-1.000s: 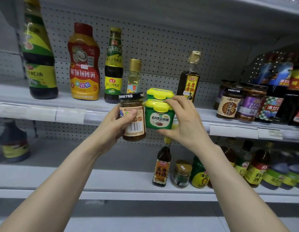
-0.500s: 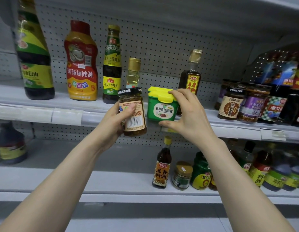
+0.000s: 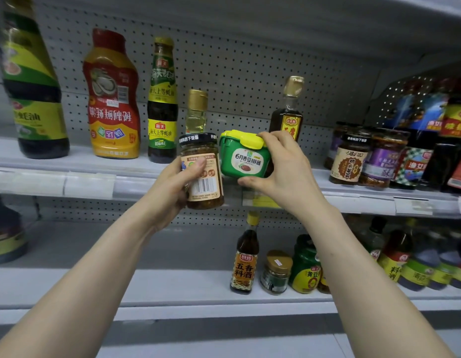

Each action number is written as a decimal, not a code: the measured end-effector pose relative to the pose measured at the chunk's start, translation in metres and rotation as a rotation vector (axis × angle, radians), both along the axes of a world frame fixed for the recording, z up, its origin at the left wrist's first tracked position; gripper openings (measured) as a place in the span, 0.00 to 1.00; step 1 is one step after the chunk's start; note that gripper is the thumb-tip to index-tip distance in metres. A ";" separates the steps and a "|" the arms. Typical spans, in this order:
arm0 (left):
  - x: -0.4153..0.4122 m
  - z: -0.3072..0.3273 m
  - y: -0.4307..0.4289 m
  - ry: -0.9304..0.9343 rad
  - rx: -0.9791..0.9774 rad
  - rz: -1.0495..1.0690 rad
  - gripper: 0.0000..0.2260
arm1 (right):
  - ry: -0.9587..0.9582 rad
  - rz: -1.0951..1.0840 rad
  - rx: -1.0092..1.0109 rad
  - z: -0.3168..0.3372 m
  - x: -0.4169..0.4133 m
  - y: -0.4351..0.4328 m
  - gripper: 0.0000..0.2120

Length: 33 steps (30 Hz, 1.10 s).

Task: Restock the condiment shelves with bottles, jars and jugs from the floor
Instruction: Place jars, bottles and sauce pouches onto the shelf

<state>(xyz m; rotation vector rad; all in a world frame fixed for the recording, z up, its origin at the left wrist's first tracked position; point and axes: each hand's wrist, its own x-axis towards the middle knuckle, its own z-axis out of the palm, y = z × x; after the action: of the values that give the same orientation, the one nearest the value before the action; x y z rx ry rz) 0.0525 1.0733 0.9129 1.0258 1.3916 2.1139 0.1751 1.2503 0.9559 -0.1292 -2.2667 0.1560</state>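
Against the grey pegboard back wall, the upper shelf (image 3: pixel 76 174) carries, from the left, a big dark jug with a green and yellow label (image 3: pixel 33 99), a red and yellow squeeze bottle (image 3: pixel 111 99), a tall dark oyster sauce bottle (image 3: pixel 162 104) and a small pale oil bottle with a gold cap (image 3: pixel 196 112). Farther right stands a dark sesame oil bottle (image 3: pixel 288 109), then a cluster of brown sauce jars (image 3: pixel 363 158) with more bottles behind them (blurred). The lower shelf (image 3: pixel 146 282) holds a slim cooking wine bottle (image 3: pixel 246 257), a small gold-lidded jar (image 3: pixel 277 272) and a green jar (image 3: pixel 305 267), all close together.

In front of the upper shelf's edge, the left hand (image 3: pixel 172 187) is wrapped around a black-lidded glass jar (image 3: pixel 202 171), thumb across its label, barcode facing the camera. Just beside it, nearly touching, the right hand (image 3: pixel 283 171) pinches a green tub with a yellow lid (image 3: pixel 243 156), fingertips on the lid and thumb under the base. Whether the tub rests on the shelf or hangs just above it cannot be told.
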 end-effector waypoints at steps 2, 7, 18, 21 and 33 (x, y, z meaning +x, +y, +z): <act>0.002 -0.001 0.001 0.003 -0.014 0.002 0.25 | -0.002 -0.001 -0.012 0.002 0.000 0.001 0.40; -0.001 -0.005 0.001 0.000 -0.032 0.034 0.25 | 0.159 0.032 -0.074 0.000 0.007 -0.003 0.36; -0.006 -0.007 0.001 0.004 -0.046 0.009 0.23 | 0.037 -0.039 0.050 0.001 0.004 -0.008 0.39; -0.005 -0.005 0.000 0.000 -0.057 0.021 0.22 | 0.020 -0.060 0.075 0.002 0.002 -0.007 0.39; -0.005 -0.002 -0.003 -0.007 -0.071 0.006 0.22 | -0.037 -0.134 0.173 0.007 -0.004 -0.011 0.41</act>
<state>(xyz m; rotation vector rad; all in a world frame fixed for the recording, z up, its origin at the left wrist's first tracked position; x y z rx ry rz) 0.0476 1.0708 0.9109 0.9868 1.4565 2.0551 0.1715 1.2398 0.9631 -0.1932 -2.2879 -0.1135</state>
